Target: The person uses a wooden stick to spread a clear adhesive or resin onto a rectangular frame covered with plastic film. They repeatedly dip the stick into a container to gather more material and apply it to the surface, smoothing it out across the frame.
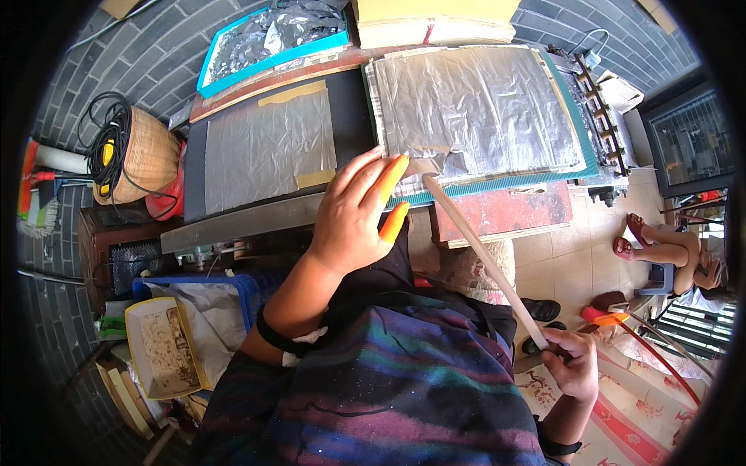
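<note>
My left hand (pixel 352 218) wears orange finger cots on thumb and index finger. Its fingers are apart, with the fingertips at the near left corner of a crinkled silver foil sheet (pixel 478 105). That sheet lies on papers over a green corrugated mat (pixel 568 173). In my right hand (pixel 568 361) is the lower end of a long, flat, pale strip (pixel 481 253), apparently wood or bamboo. The strip's far tip meets a lifted, creased bit of foil by my left fingertips. To the left, a smaller foil piece (pixel 268 151) with tan paper edges lies on a dark pad (pixel 352 116).
A blue tray (pixel 273 55) of foil scraps and a tall paper stack (pixel 434 26) stand behind. A wicker basket with coiled black cable (pixel 111 137) is at left, and a yellow-rimmed tray (pixel 166 349) below it. A seated person's legs (pixel 670 244) show at right.
</note>
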The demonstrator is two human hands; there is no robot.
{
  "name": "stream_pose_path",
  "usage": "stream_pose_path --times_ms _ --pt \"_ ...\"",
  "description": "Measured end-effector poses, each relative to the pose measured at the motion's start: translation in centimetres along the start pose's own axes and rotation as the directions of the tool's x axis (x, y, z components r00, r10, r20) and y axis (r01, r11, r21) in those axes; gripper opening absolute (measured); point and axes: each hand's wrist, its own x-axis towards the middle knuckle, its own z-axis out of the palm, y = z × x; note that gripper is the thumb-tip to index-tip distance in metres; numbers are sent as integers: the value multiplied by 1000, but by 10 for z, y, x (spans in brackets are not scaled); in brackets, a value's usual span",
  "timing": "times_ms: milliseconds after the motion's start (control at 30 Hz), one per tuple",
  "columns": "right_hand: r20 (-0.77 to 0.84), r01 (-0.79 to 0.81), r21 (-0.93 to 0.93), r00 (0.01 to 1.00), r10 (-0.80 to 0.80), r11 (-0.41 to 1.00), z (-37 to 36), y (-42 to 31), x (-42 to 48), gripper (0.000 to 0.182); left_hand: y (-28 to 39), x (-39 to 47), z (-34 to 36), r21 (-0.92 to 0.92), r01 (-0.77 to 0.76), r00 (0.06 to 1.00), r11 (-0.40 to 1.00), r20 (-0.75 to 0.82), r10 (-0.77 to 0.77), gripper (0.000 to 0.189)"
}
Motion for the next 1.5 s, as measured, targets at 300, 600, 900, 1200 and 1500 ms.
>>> stream_pose_path --times_ms 300,600,900,1200,1500 --pt "19 -6 21 1000 6 1000 11 -2 9 35 -1 2 -2 23 -38 999 999 20 38 54" --pt "-15 -19 23 1000 19 1000 18 -4 12 35 -6 -4 0 38 -54 998 998 40 52 54" --pt "-54 -26 29 998 28 999 16 -3 8 33 -4 -1 -2 47 -56 998 997 30 55 54" --pt "-53 -23 -11 998 23 1000 12 -3 3 34 -2 2 -4 -34 -15 1000 999 9 15 49" --pt "-71 -35 2 997 35 999 10 -3 -2 33 -8 16 0 -754 541 820 374 375 -432 45"
